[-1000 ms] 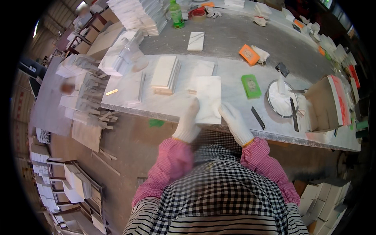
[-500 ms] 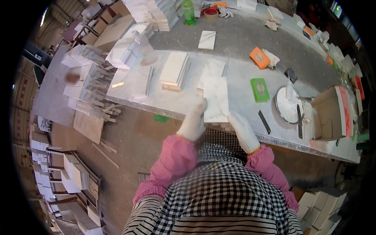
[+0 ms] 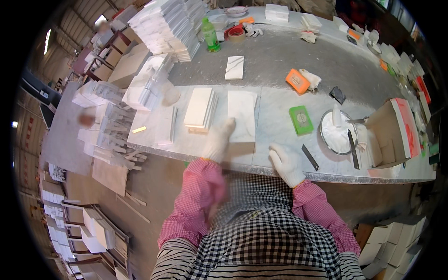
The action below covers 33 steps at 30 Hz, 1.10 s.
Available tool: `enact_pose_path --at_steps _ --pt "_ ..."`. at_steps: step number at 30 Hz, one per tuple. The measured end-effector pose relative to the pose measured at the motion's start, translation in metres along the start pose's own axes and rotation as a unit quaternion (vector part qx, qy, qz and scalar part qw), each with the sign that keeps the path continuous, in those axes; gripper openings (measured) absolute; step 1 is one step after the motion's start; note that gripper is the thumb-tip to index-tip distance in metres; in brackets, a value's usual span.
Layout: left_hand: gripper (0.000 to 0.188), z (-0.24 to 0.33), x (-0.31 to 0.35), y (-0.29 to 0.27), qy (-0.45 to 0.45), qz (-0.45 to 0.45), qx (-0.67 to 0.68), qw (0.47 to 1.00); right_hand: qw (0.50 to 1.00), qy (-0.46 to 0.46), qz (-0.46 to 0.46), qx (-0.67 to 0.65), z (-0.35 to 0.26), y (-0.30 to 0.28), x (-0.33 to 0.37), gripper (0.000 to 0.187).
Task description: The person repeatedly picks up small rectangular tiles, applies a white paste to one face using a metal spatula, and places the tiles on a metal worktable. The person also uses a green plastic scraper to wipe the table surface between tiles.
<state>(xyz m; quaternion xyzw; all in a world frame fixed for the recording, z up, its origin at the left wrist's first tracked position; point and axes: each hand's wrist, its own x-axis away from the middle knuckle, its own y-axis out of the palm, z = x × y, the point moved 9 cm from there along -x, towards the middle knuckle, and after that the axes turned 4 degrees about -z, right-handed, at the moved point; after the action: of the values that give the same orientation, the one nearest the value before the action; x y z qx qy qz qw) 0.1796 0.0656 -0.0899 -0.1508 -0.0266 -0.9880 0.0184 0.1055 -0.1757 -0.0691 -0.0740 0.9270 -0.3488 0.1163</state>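
A rectangular white tile [image 3: 242, 109] with faint grey veining, like marble, lies on the worktable in front of me. Wearing a white glove, my left hand [image 3: 218, 141] is closed at the tile's lower left edge, its fingertips against the tile and its thumb hidden. To the right, near the table's front edge, my gloved right hand [image 3: 285, 164] is apart from the tile, loosely curved and holding nothing visible. Left of the tile stands a short stack of similar tiles [image 3: 199, 109]. Another veined tile [image 3: 234, 68] rests farther back.
On the right are a green block [image 3: 300, 120], a metal bowl of white paste [image 3: 332, 142], dark flat blades [image 3: 310, 157] and an open cardboard box [image 3: 385, 135]. An orange block [image 3: 297, 81] lies behind them. Tall tile stacks [image 3: 163, 32] and a green bottle [image 3: 210, 36] stand at the back left.
The tile held between both hands has moved away from me, down onto the table. My right hand has let go and separated from it; my left hand stays at its edge.
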Motion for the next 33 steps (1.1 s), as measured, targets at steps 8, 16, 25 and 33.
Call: enact_pose_path --at_steps 8,16,25,33 --pt "0.047 0.085 -0.026 -0.031 0.049 0.064 -0.151 0.985 0.985 -0.123 0.094 0.073 -0.009 -0.003 0.001 0.014" --pt "0.04 0.092 -0.066 -0.126 0.076 0.104 -0.139 0.982 0.986 -0.117 0.096 0.077 -0.007 -0.002 0.002 0.015" --pt "0.037 0.114 -0.037 -0.127 0.183 0.232 -0.548 0.782 0.982 -0.128 0.116 0.08 -0.011 -0.005 0.002 0.012" --pt "0.038 0.09 -0.003 -0.016 0.213 0.218 -0.683 0.664 0.979 -0.14 0.118 0.087 -0.013 -0.003 0.003 0.015"
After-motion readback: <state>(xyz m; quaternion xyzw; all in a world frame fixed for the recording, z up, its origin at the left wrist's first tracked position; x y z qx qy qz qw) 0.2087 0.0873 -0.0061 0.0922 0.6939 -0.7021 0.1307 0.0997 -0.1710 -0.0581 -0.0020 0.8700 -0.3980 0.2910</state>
